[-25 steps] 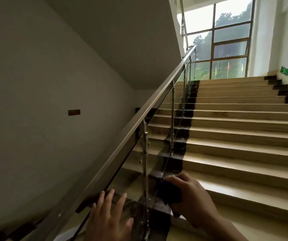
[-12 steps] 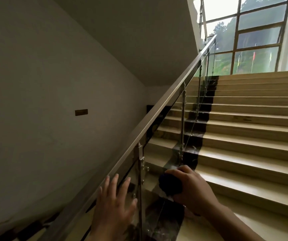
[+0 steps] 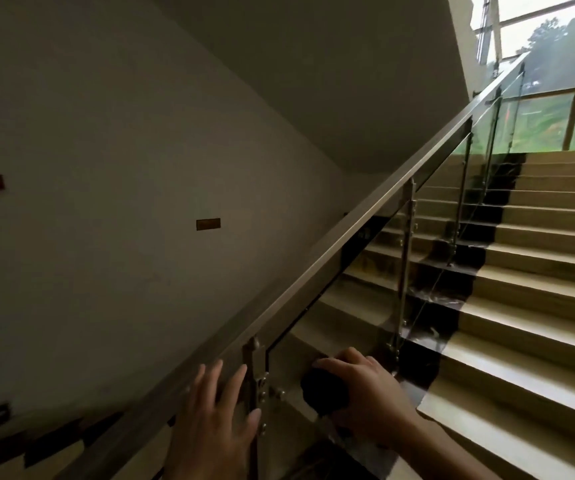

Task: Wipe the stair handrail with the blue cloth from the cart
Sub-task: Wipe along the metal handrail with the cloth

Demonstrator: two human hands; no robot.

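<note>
A brushed-metal stair handrail (image 3: 376,206) runs diagonally from the lower left up to the window at the upper right, above glass panels. My right hand (image 3: 369,396) is closed around a bunched dark blue cloth (image 3: 324,389), held against the glass panel below the rail. My left hand (image 3: 216,420) is flat with fingers spread, close to the rail's lower stretch beside a metal post (image 3: 253,382); contact with the rail is unclear.
Beige stairs (image 3: 528,306) with a dark strip along the balustrade climb to the right. A plain wall (image 3: 106,237) with a small plaque (image 3: 208,224) lies left of the rail. Metal posts (image 3: 405,265) clamp the glass. A large window (image 3: 556,81) is at the top.
The view has swung left, so the rail and stairs sit further right. Both hands keep their poses and sit a little higher, with the cloth still against the glass.
</note>
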